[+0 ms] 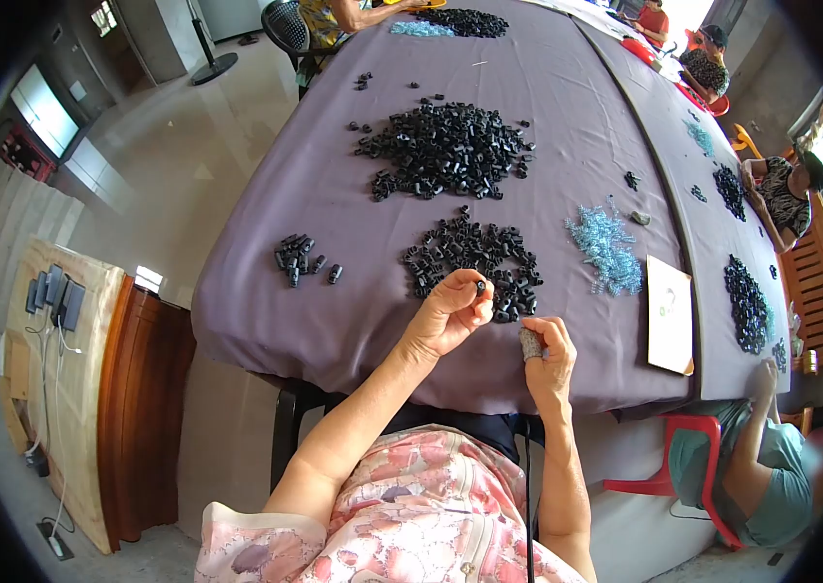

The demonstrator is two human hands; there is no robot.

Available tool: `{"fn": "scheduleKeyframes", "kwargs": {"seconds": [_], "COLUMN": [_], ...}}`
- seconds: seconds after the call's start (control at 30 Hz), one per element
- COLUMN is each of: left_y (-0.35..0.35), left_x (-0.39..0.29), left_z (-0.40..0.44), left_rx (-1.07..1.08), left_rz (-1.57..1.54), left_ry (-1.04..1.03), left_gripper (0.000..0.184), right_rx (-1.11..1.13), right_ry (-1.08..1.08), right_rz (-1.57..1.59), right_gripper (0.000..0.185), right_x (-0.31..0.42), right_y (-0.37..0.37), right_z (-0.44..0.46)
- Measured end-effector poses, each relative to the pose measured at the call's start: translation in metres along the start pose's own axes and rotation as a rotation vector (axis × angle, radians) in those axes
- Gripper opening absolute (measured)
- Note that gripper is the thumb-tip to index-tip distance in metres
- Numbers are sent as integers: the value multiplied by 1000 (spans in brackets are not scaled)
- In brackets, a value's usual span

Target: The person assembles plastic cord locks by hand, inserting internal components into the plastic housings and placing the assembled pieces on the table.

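Between the thumb and fingers of my left hand [452, 313] is a small black cylindrical part [480, 288], its round end facing up. My right hand [551, 361] is closed around a rough grey stone-like piece [531, 343], just right of the left hand and near the table's front edge. Directly beyond the hands lies a pile of small black parts [450, 248]. A larger heap of black parts [460, 146] spreads farther back. To the right sits a pile of light-blue springs [607, 251]. A few joined black pieces [297, 260] lie apart on the left.
A purple cloth covers the long table [266, 214]. A white card [670, 316] lies at the right, with a small stone [640, 218] behind it. Several people sit along the right side, near more black piles [746, 301]. A red chair [688, 466] stands at lower right.
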State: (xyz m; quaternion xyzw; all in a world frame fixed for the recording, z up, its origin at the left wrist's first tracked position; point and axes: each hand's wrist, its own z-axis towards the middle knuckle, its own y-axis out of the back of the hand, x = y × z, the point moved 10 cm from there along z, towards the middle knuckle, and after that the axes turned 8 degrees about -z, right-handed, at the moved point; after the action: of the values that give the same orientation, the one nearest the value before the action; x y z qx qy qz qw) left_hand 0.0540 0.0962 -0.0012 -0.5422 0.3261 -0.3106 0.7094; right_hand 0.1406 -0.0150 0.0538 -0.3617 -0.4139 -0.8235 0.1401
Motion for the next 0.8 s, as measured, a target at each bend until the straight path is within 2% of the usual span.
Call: {"fn": "scheduleKeyframes", "kwargs": {"seconds": [0.13, 0.23, 0.53, 0.8], "left_y": [-7, -5, 2, -14], "left_x": [-14, -29, -25, -30], "left_z": [-6, -11, -11, -14], "left_rx": [34, 47, -33, 141], "left_rz": [-32, 44, 69, 10], "left_ry": [-25, -53, -31, -36], "left_gripper": [14, 21, 16, 17], "right_rx": [43, 64, 77, 170], "right_ry": [22, 31, 205, 312], "right_rz": [-66, -101, -313, -316], "right_gripper": [25, 25, 27, 23], "right_x": [3, 5, 25, 37], "right_y": [-6, -12, -37, -69], "right_z": [2, 6, 34, 48]}}
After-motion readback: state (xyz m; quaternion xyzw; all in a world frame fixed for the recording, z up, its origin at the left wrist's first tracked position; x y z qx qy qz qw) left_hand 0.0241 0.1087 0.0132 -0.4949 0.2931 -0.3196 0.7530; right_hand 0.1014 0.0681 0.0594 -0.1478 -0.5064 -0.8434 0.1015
